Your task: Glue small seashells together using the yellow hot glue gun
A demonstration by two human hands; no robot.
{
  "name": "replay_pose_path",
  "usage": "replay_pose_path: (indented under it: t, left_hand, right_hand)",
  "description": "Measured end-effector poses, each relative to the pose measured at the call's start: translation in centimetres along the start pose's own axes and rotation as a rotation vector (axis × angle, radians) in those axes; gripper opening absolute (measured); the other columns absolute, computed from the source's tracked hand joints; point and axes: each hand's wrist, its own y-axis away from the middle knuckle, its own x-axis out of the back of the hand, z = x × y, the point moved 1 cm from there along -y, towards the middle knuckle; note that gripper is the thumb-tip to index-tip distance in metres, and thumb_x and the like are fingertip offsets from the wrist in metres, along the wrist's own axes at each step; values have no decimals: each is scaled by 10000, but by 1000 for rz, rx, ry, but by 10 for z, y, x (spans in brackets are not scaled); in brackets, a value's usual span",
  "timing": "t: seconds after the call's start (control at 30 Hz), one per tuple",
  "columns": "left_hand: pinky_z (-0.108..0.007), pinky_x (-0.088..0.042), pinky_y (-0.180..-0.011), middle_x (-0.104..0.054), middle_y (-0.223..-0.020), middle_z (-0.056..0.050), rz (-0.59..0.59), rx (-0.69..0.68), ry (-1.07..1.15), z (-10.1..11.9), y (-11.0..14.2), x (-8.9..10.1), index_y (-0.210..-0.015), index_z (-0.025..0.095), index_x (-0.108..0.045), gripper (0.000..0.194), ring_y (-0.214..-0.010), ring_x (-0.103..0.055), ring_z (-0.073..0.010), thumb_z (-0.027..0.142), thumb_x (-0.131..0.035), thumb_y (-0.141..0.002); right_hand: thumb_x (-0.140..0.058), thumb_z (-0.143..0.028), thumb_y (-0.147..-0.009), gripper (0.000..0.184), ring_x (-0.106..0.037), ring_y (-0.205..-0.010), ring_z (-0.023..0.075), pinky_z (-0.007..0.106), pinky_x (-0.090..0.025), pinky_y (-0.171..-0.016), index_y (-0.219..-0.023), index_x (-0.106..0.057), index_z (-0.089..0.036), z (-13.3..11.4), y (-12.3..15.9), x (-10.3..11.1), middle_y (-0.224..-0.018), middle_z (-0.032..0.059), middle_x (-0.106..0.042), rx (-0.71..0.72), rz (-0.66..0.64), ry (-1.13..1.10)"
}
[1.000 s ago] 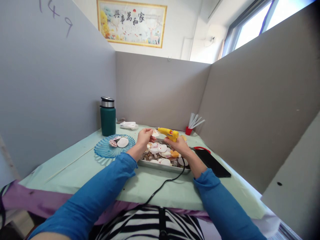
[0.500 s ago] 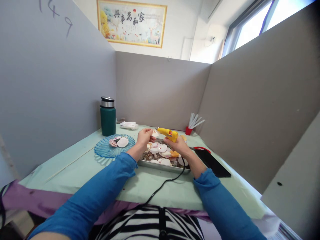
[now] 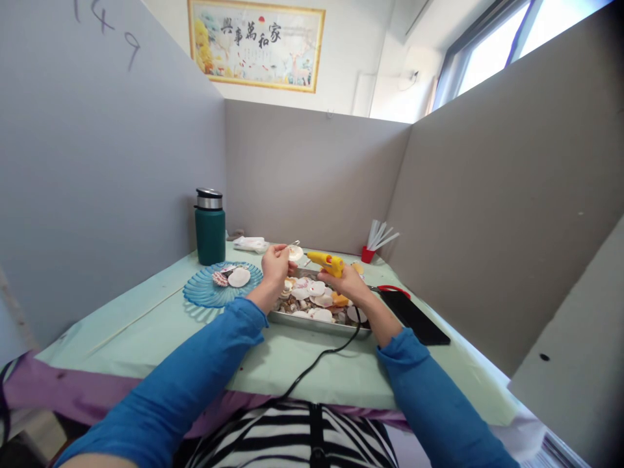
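We find the left hand (image 3: 277,263) closed in a pinch on a white shell (image 3: 296,253), which is held up above the far left part of a metal tray (image 3: 312,325). The right hand (image 3: 345,281) is wrapped around the grip of a yellow glue gun (image 3: 327,263), whose nozzle points left at the shell. Nozzle and shell edge are very close; we cannot tell whether they touch. A small pale curved piece shows at the top of the shell, too small for us to identify.

In our judgement, the step in hand is gluing on this shell. We cannot confirm that glue is flowing or that the trigger is pressed. The next move, as we assess it, calls for a steady left pinch, fingertips clear of the nozzle, and a controlled dab where the join is wanted.

We note more shells (image 3: 316,288) in the tray below both hands, and others on a blue plate (image 3: 195,286) to the left. The black cord (image 3: 312,367) runs from the gun, over the tray's near rim and across the surface (image 3: 351,374); we judge that it needs slack. Glue sticks (image 3: 385,237) stand in a red cup (image 3: 368,255) at the far right.
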Motion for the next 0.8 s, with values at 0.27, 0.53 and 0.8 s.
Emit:
replay_pose_path:
  t: [0.27,0.53,0.8]
  left_hand:
    - [-168,-378,-376,-535,-514,39,-71,23,13,4,6,-2,-892,140,-510,150,-379,-505,-87,177,-560,-756]
    - [-168,-363,-367,-526,-499,44,-183,82,29,10,13,-5,-887,137,-521,145,-365,-504,-88,167,-568,-754]
    - [-166,-376,-382,-543,-502,42,-290,64,-24,9,15,-6,-918,126,-530,202,-372,-522,-85,214,-612,-756]
  right_hand:
    - [-643,-443,-708,326,-555,-699,163,263,-396,-625,-891,-655,-173,-6,5,0,-790,21,-630,79,-136,336]
    - [-683,-461,-677,426,-594,-716,178,240,-384,-583,-1018,-651,-207,-11,13,-3,-835,34,-670,65,-336,450]
    - [-618,-501,-745,392,-565,-658,149,241,-403,-580,-954,-680,-176,-11,8,9,-732,26,-646,115,-230,317]
